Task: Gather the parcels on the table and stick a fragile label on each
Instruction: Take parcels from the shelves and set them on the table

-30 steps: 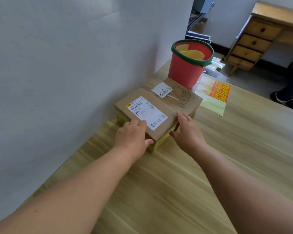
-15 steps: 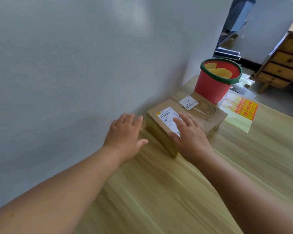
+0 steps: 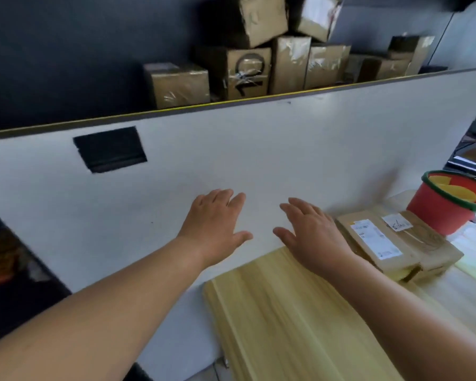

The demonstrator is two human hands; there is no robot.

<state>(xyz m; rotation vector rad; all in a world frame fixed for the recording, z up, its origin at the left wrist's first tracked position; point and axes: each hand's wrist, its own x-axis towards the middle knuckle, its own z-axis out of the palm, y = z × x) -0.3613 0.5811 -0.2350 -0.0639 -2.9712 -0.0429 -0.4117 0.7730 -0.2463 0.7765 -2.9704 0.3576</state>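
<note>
Two flat brown parcels lie side by side on the wooden table [image 3: 286,320] at the right: the nearer parcel [image 3: 377,243] bears a white shipping label, the farther parcel [image 3: 429,243] a small white sticker. My right hand [image 3: 311,232] hovers open just left of the nearer parcel, fingers spread, holding nothing. My left hand [image 3: 215,224] is raised in front of the white partition [image 3: 231,149], also open with nothing in it. Both forearms reach forward from the bottom of the view.
A red bucket [image 3: 448,204] with a green rim stands behind the parcels. Pale sheets [image 3: 473,243] lie at the far right edge. Several taped cardboard boxes [image 3: 248,70] are piled behind the partition. A black rectangular cutout [image 3: 110,149] sits in the partition at left.
The view has swung up and left. Both hands have come off the parcels and now hover open to their left. The parcels stay where they were.
</note>
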